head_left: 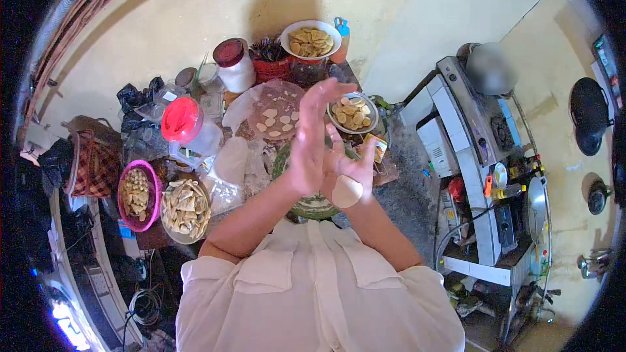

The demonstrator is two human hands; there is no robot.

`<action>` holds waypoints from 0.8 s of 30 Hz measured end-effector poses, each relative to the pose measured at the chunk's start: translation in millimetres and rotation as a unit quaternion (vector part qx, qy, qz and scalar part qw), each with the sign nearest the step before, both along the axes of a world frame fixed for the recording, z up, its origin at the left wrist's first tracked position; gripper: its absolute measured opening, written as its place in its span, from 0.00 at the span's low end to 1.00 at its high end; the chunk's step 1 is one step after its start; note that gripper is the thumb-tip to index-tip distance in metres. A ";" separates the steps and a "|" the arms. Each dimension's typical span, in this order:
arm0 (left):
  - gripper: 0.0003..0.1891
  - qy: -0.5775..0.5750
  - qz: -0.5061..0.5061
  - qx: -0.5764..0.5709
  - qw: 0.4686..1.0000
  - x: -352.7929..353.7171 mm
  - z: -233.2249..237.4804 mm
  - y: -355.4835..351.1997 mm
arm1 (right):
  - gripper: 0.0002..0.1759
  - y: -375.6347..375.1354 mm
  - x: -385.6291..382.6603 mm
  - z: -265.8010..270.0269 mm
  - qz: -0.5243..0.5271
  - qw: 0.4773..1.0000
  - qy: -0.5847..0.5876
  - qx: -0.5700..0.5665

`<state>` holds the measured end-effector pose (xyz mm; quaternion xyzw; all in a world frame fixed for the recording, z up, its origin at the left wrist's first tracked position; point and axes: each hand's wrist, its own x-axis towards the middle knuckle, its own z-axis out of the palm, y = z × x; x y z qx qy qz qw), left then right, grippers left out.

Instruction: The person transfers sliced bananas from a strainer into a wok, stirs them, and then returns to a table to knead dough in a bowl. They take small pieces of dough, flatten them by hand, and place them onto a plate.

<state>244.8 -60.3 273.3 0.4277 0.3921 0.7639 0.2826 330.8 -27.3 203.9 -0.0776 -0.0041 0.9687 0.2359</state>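
Observation:
My left hand is raised over the work area, its fingers stretched out and slightly blurred, with nothing visible in it. Beside it, my right hand is turned palm up with its fingers apart. A flat round piece of dough lies on the heel of that palm, near the wrist. Below both hands is a green patterned round surface, partly hidden by them. Just beyond, several small pale dough discs lie on a pinkish round tray. A bowl of pale slices stands close to my right hand's fingertips.
A pitcher with a red lid, a pink basket and a plate of cut pieces are at the left. A red-lidded jar and a white bowl of yellowish pieces stand behind. At right is a stove.

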 end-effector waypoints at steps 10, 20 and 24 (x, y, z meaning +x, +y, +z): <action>0.43 0.421 0.022 -0.006 0.907 12.3 -22.9 4.6 | 0.51 0.6 -8.7 -49.9 0.087 0.961 -0.162 0.206; 0.31 0.325 0.131 -0.070 0.934 12.2 -19.1 9.9 | 0.58 -4.3 -5.1 -15.7 0.017 0.981 -0.130 0.142; 0.23 0.413 0.165 -0.056 0.894 10.4 -22.6 7.0 | 0.58 -16.6 -9.5 1.8 -0.033 0.963 -0.196 0.183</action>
